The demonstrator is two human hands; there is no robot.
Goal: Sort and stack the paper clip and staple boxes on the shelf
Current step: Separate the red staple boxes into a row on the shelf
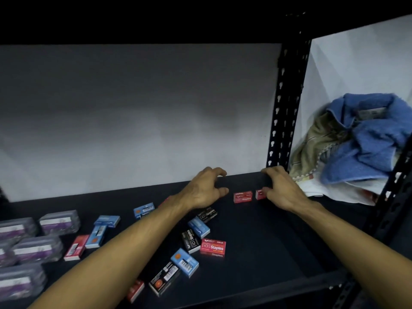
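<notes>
Left hand (205, 189) is held curled and empty above the shelf (256, 237). Right hand (282, 188) touches a red staple box (260, 194); whether it is pinched cannot be told. A second red box (243, 196) lies just beside it, apart. Other staple boxes (213, 247) are scattered mid-shelf, clear clip boxes (59, 221) grouped far left. Risk judged: the small box could be knocked back toward the wall, or colours mixed in stacking.
</notes>
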